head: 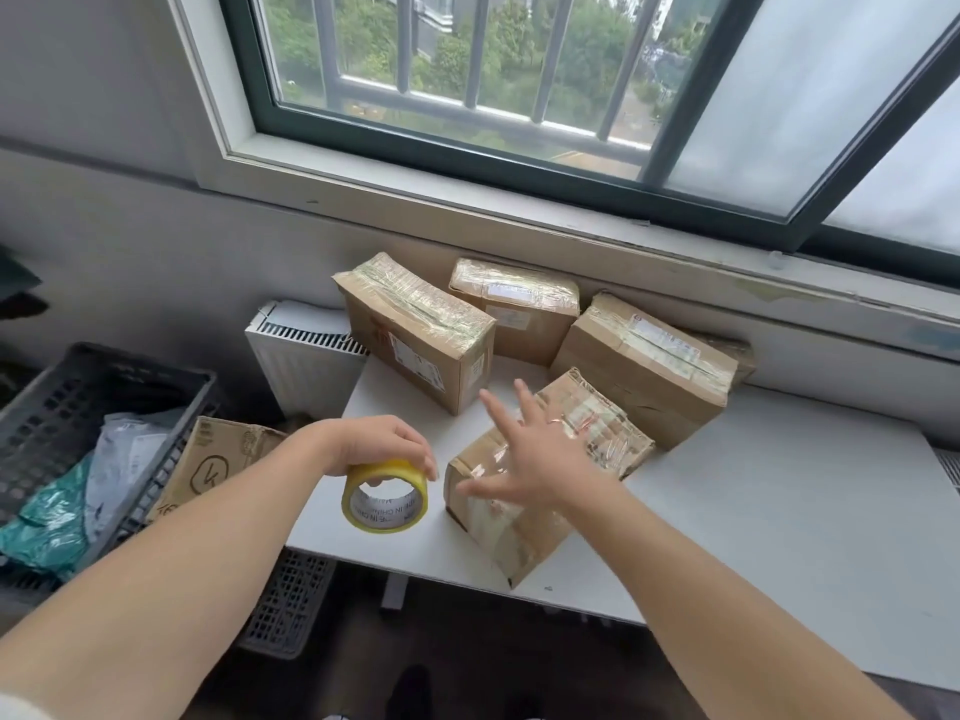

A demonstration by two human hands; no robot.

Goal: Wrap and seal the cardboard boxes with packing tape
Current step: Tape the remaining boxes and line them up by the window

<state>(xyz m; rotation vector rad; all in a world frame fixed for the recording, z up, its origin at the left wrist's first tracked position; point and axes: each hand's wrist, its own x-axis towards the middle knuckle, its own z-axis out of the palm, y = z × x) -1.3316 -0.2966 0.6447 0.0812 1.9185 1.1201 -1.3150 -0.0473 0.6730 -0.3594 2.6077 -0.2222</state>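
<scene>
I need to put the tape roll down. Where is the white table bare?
The widest bare stretch of the white table lies right of the near box, in front of the right rear box. A narrow strip lies between the tape roll and the left rear box. The back, under the window sill, is crowded.

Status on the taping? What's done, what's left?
Done: left back box, middle back box and right back box show tape across their tops. In hand: the near box looks glossy with tape; the right hand is spread open over it, the left hand grips the tape roll. Left: the carton beside the crate shows no visible tape.
</scene>
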